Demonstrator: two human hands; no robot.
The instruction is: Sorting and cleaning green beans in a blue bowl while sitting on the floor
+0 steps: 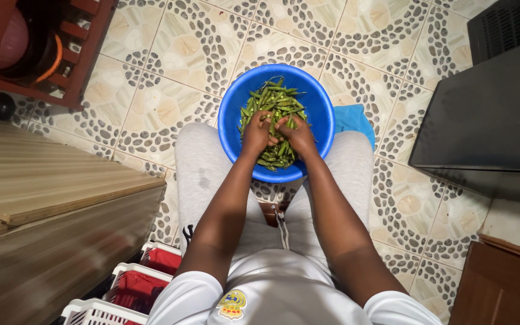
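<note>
Hands, left hand (256, 133) and right hand (297, 133), meet above the blue bowl (231, 114), fingers pinching one green pod (272, 122); best kept over the pile.

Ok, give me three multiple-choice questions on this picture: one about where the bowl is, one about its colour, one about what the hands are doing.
1. Where does the round plastic bowl rest?
A on the person's knees
B on the wooden surface
C on the dark cabinet

2. What colour is it?
A red
B blue
C white

3. The left hand and right hand are:
A hanging free
B down among the green pods
C gripping the rim

Answers: 1 A, it sits between grey-clad knees; 2 B, its wall is blue; 3 B, both hands lie in the pods.
</note>
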